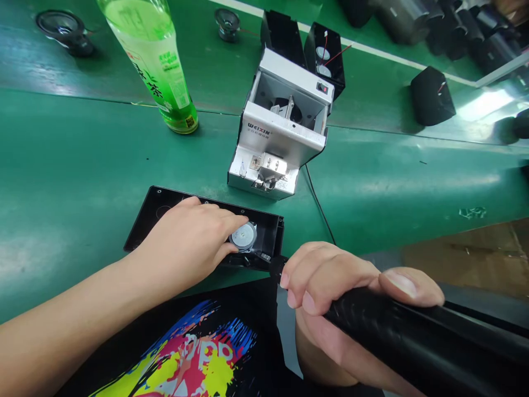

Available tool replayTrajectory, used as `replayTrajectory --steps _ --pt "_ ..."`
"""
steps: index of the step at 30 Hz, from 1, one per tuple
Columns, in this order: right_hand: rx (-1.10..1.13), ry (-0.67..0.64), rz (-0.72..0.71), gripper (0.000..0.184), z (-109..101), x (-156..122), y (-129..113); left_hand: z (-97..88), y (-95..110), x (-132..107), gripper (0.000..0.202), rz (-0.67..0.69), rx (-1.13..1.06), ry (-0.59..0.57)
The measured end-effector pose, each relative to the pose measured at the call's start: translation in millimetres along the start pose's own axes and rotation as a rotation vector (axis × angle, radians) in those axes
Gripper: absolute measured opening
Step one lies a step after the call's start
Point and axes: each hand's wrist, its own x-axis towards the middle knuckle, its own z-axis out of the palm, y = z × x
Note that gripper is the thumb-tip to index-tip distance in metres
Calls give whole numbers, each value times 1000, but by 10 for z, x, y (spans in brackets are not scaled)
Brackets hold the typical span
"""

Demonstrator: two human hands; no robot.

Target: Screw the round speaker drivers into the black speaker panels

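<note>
A black speaker housing (268,229) lies open on the green bench, and a speaker with a round silver magnet (243,236) sits inside it. My left hand (194,229) reaches across the housing, its thumb and forefinger closed around the edge of that speaker; the palm hides part of the housing's left half. In my right hand (330,281) is a black electric screwdriver (384,325), fingers wrapped round its body. Its bit points left into the housing's near right corner, beside the speaker. Whether it touches a screw is too small to tell.
Behind the housing stands a silver WEIXIN screw feeder (281,129), its black cable (320,204) trailing right. A green-labelled bottle (155,66) is at the left. Loose speakers (61,27) and black housings (432,96) sit farther back. The bench edge slopes at the right.
</note>
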Motion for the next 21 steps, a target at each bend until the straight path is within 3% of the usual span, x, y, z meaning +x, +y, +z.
replayTrajectory --steps 6,17,21 --pt "-23 -74 19 36 -116 -60 -14 -20 18 13 29 -14 -5 12" --pt "-17 -132 44 36 -126 -56 -39 -88 35 59 33 -64 17 -71" --pt "-40 -96 30 51 -62 -99 2 -136 61 78 33 -80 20 -117"
